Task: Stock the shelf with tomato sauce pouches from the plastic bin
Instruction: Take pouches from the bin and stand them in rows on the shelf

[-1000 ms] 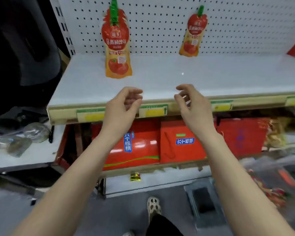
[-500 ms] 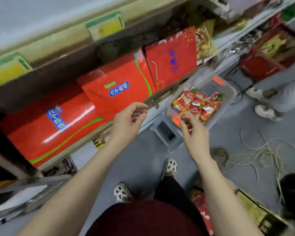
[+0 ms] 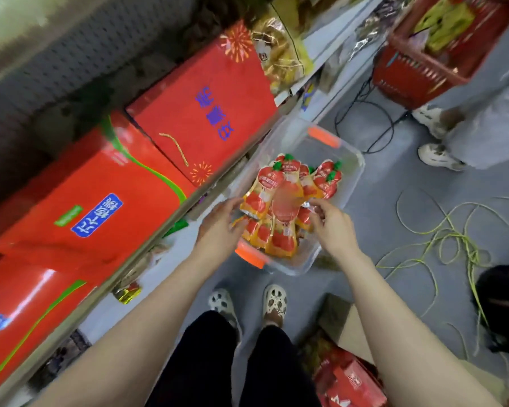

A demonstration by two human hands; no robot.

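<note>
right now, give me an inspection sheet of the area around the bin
surface: grey floor; whether the bin rests directly on it cannot be told.
job's things: clear plastic bin with orange latches, holding a pile of tomato sauce pouches.
clutter: red basket; red packs near the feet.
grippers: left hand and right hand at the pile's two sides; grip blurred, cannot tell.
cables: black cable and loose yellow-green cord on the floor.
surroundings: red gift boxes on the lower shelf; another person's shoes beyond the bin.
</note>
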